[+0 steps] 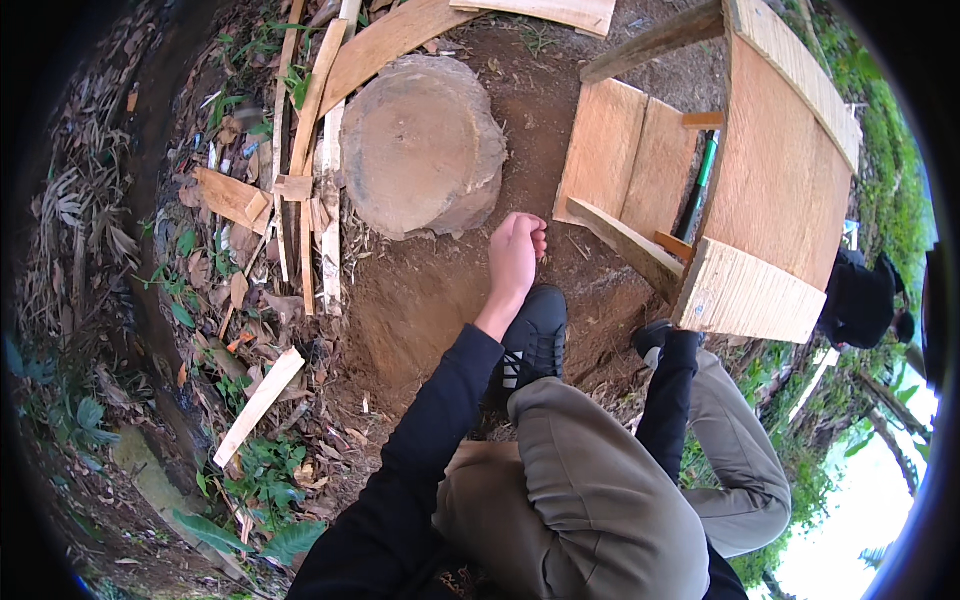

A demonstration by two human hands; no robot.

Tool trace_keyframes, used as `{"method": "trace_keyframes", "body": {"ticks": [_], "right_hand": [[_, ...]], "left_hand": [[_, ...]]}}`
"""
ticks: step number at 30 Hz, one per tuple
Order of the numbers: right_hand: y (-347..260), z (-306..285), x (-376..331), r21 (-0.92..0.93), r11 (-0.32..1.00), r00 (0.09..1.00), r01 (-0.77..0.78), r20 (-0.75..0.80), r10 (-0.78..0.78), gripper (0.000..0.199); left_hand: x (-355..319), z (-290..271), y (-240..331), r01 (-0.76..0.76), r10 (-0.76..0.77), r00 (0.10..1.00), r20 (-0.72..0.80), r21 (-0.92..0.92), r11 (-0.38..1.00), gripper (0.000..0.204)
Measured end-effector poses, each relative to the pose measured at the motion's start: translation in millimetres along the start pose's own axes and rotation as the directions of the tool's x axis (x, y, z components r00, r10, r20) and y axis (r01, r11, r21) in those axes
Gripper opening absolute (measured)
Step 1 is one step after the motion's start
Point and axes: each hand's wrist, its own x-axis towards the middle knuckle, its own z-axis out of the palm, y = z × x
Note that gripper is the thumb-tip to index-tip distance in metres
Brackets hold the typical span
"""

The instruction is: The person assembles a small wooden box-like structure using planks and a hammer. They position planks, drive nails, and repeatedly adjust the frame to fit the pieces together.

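Observation:
My left hand [517,252] is closed, fingers curled in, above the dirt between the tree stump [415,145] and my shoe [540,330]. Whatever it may hold is hidden. My right sleeve [678,372] reaches up to the lower corner of a wooden frame of boards, and the board hides my right hand. This frame [785,175] stands tilted on the right, with wide brown panels, pale end strips and legs [630,245] pointing left. Behind its edge shows a green and black long tool [706,165], partly covered.
Flat wooden boards [605,140] lie on the ground beside the frame. Long wood strips [305,150] lie left of the stump, and a short pale offcut [258,408] rests among leaves. Dark cloth or a bag [858,300] is at the far right. Plants and leaf litter surround the dirt.

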Motion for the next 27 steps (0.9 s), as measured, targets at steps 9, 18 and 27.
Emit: {"method": "trace_keyframes", "body": {"ticks": [9, 18, 27], "right_hand": [[19, -2, 36, -0.069, 0.997, 0.995, 0.031, 0.102, -0.024, 0.032], [25, 16, 27, -0.215, 0.957, 0.976, 0.194, 0.142, -0.166, 0.033], [45, 34, 26, -0.386, 0.822, 0.908, 0.419, 0.198, -0.37, 0.033]], "left_hand": [[19, 13, 6, -0.292, 0.271, 0.952, 0.143, 0.69, 0.662, 0.033], [16, 13, 14, -0.265, 0.216, 0.963, 0.16, 0.704, 0.658, 0.038], [17, 23, 7, -0.267, 0.217, 0.963, 0.162, 0.708, 0.654, 0.05]]}}
